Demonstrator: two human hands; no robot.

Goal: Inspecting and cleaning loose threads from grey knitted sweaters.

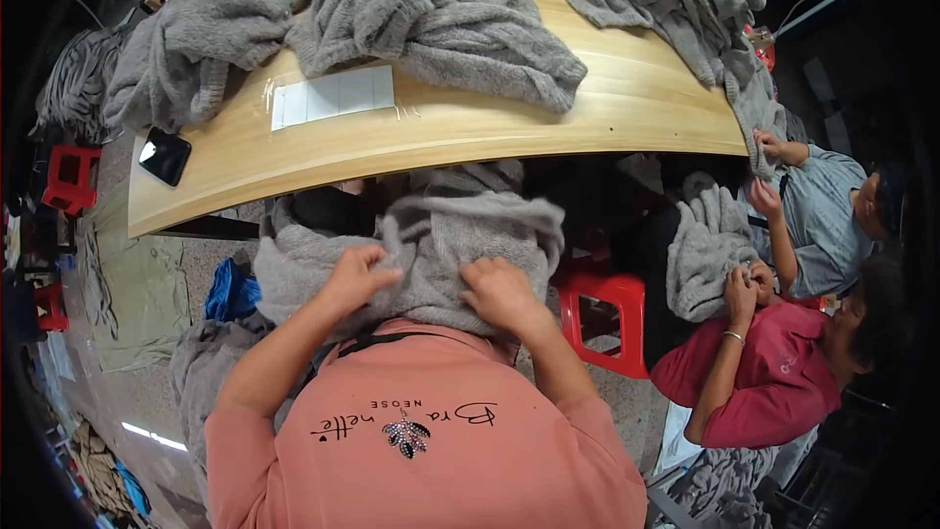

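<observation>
Grey knit cloth (485, 235) lay bunched in front of the pink shirt (431, 480), just below the near edge of the table (656, 103). The left hand (357, 276) and right hand (501, 294) touched it, apart; whether either grip was closed, I couldn't tell. Bare wood separated that edge from heaped knitwear (421, 20).

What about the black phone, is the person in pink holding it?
No, the black phone lies on the wooden table, while that person's left hand and right hand touch grey knitted cloth.
</observation>
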